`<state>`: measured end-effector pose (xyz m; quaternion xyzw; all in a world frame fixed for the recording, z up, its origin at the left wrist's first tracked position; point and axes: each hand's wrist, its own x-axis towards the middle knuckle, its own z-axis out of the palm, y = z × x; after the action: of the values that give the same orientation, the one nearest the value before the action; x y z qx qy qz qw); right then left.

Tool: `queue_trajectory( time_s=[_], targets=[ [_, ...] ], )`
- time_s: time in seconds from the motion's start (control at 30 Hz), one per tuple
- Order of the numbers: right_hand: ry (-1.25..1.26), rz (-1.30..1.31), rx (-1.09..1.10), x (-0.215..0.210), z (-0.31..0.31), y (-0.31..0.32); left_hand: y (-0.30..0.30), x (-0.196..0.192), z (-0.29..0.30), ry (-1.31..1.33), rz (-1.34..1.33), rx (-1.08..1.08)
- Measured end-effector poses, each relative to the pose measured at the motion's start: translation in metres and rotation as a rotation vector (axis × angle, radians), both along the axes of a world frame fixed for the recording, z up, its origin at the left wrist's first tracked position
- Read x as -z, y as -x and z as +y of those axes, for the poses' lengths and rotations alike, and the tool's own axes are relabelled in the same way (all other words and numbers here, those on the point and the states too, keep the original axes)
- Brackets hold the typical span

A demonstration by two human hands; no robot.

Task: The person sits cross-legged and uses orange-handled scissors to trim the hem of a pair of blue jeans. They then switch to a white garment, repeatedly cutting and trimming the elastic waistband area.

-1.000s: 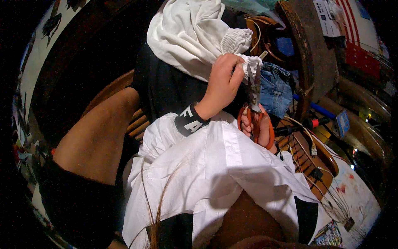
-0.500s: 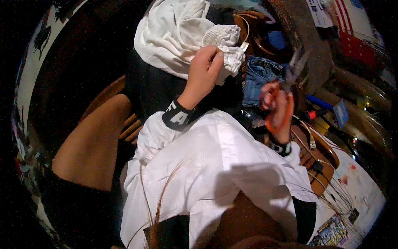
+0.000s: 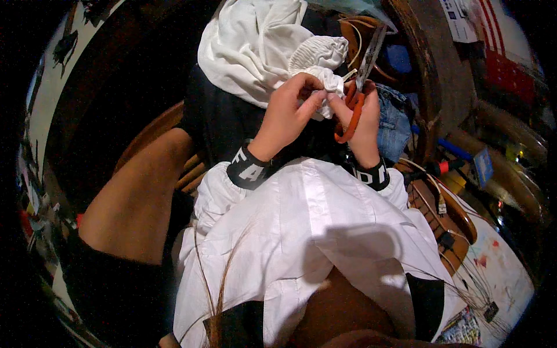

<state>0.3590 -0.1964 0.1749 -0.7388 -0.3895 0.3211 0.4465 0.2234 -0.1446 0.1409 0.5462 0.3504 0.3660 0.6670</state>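
A white cloth garment (image 3: pixel 249 52) lies bunched on my dark-clothed lap, its gathered, ruffled part (image 3: pixel 319 55) toward the right. My left hand (image 3: pixel 284 113) pinches the edge of that gathered part between thumb and fingers. Close against it, my right hand (image 3: pixel 365 127) has its thumb and fingertips at the same edge. Scissors with orange handles (image 3: pixel 358 113) hang on my right hand, their blades pointing up and away from me. Whether the right fingertips also grip the cloth is partly hidden.
Folded blue jeans (image 3: pixel 394 130) lie right of my right hand. Beyond are a wooden chair part (image 3: pixel 400 23) and a blue-handled tool (image 3: pixel 449 148). Thin cables (image 3: pixel 444 203) trail over a wooden seat at the right. My bare knee (image 3: pixel 139 191) is at the left.
My right hand with the scissors has swung left from over the jeans to the gathered cloth, meeting my left hand. The left hand stays on the cloth edge.
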Motion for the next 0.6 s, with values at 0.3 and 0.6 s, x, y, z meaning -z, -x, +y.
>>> queue_trajectory(
  time_s=[0.3, 0.6],
  targets=[
    [0.122, -0.014, -0.050, 0.001, -0.006, -0.009, -0.002, 0.003, 0.002, -0.356, 0.224, -0.174],
    [0.187, 0.355, 0.008, -0.004, -0.008, -0.012, 0.003, 0.018, 0.009, 0.092, -0.023, 0.096]
  ],
)
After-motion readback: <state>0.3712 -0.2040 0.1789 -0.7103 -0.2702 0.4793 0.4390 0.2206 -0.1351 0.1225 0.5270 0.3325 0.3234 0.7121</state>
